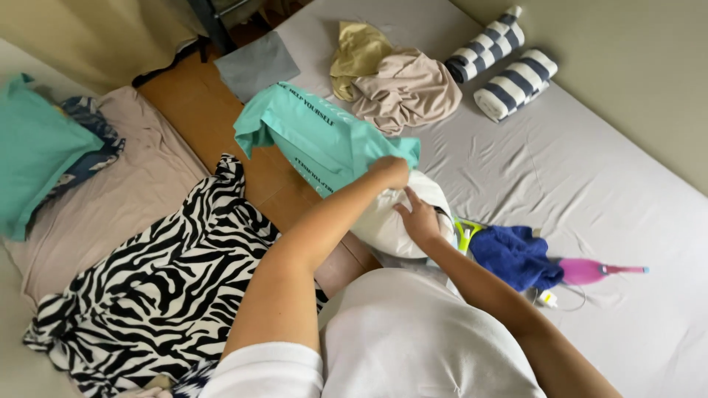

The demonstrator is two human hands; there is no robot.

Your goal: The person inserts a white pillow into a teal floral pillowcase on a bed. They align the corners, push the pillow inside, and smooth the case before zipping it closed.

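Observation:
My left hand (389, 172) grips the open end of a teal pillowcase (317, 133) where it meets a white pillow (383, 225). My right hand (420, 220) presses flat on the white pillow just below, fingers spread. The pillowcase stretches up and left over the mattress edge and the wooden floor. The pillow's lower part is hidden behind my arms and white shirt.
A grey-sheeted mattress (590, 184) carries crumpled beige and olive cloths (398, 85), two striped rolled bolsters (505, 63), a blue towel (512, 254), a pink object (590, 270). On the left lie a zebra-print blanket (162, 280), a teal pillow (33, 173), a grey cloth (257, 66).

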